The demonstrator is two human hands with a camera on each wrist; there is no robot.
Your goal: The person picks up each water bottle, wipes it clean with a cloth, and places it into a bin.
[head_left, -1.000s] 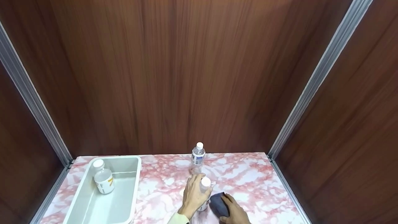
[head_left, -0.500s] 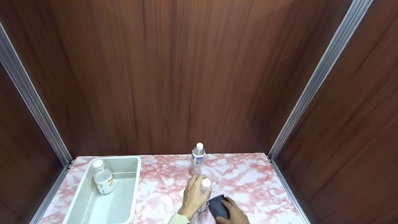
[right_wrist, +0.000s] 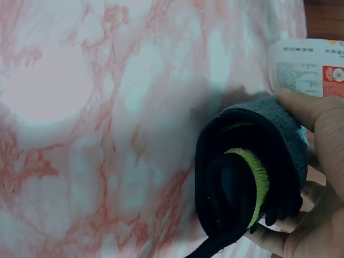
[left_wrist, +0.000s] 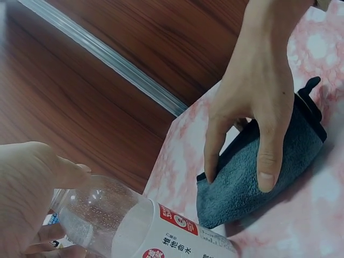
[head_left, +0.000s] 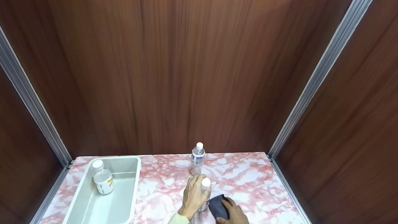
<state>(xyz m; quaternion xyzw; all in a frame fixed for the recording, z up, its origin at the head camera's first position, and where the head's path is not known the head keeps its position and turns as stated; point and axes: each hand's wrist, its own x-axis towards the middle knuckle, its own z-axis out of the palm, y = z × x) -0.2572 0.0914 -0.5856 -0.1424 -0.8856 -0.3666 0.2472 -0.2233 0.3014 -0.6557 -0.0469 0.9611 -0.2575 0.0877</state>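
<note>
My left hand (head_left: 193, 196) grips the upper part of a clear plastic bottle (head_left: 204, 207) that has a white cap. In the left wrist view this bottle (left_wrist: 177, 236) shows a white label with red marks and tilts across the frame. Just to its right, my right hand (head_left: 235, 213) holds a rolled dark grey towel (head_left: 218, 207) on the table, thumb on one side and fingers on the other. A yellow-green inner layer and black edging show at the end of the towel (right_wrist: 252, 177) in the right wrist view.
A second clear bottle (head_left: 198, 158) with a white cap stands behind the left hand. At the left, a pale tray (head_left: 136, 186) holds another white-capped bottle (head_left: 104, 180) leaning in its corner. Brown wood-look panels (head_left: 199, 77) enclose the pink marbled table (head_left: 248, 174).
My right hand and the towel have shifted slightly left and toward the near side, and the thumb now lies further along the towel. The left hand and its bottle have barely moved.
</note>
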